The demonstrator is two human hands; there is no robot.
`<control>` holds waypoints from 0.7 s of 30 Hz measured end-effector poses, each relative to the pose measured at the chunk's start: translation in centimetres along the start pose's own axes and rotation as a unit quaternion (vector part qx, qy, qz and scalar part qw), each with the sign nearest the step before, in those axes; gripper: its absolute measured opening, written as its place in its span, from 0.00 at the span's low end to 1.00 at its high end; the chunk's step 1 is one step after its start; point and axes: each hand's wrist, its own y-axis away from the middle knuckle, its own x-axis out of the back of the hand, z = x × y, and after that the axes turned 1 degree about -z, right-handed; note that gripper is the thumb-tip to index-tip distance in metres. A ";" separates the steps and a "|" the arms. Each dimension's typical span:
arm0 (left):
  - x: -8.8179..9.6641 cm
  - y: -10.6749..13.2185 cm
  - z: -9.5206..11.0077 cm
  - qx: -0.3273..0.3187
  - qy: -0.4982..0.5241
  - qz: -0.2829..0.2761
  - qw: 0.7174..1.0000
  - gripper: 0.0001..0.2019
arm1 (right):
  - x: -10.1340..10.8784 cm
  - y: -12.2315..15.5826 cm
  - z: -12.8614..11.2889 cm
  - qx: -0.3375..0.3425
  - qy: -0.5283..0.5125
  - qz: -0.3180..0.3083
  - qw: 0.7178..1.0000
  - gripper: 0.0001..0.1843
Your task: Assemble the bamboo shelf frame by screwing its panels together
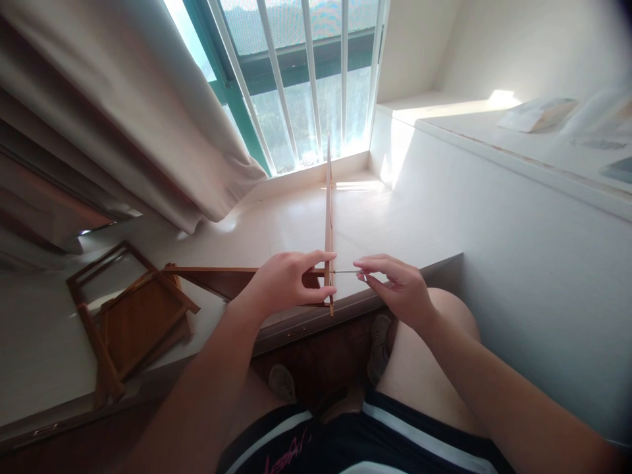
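The left hand (276,283) steadies an upright wooden panel (328,210) from its left side, index finger and thumb set wide apart, the tips reaching its edge on the far and near sides of a joint. There a second wooden panel (212,275) meets it, running off to the left behind the hand and forearm. The right hand (399,288) is just to the right, its fingers pinched narrow on a thin metal rod (347,271) (bent at the grip, it seems, like a hex key), whose far tip meets the upright panel's right face at the joint.

Both panels stand on a pale window ledge (276,220), near its front edge, above a drawer handle (297,332). To the left on the ledge lies a stack of brown wooden frames (143,316), well apart from the hands. A beige curtain (148,105) hangs at the far left, beside a barred window (306,85). On the right, a white shelf (454,112) carries a pale, blurry packet (538,113).
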 end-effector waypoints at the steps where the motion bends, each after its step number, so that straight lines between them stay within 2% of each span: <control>1: 0.0 0.0 0.0 -0.002 0.000 0.001 1.000 0.26 | 0.1 0.0 0.0 0.023 0.016 -0.001 1.000 0.12; 4: 0.0 0.1 0.0 -0.006 -0.002 0.003 1.000 0.26 | 0.4 -0.1 -0.2 0.050 0.033 -0.013 0.998 0.11; 8: 0.0 0.1 0.0 -0.008 -0.003 0.007 1.000 0.26 | 0.4 -0.5 -0.5 0.034 0.034 -0.015 0.999 0.07; 11: 0.0 0.1 0.0 -0.007 -0.004 0.009 1.000 0.26 | 0.2 -0.7 -0.8 -0.010 0.009 -0.012 1.000 0.04; 14: 0.1 0.1 0.1 -0.005 -0.007 0.009 1.000 0.25 | 0.1 -1.0 -1.1 -0.099 -0.060 -0.029 0.993 0.08; 17: 0.0 0.1 0.1 -0.004 -0.009 0.008 1.000 0.26 | 0.1 -1.5 -1.3 -0.203 -0.172 -0.067 0.962 0.12; 21: 0.0 0.0 0.0 -0.008 -0.009 0.010 1.000 0.26 | 0.1 -2.2 -1.1 -0.327 -0.326 -0.099 0.881 0.13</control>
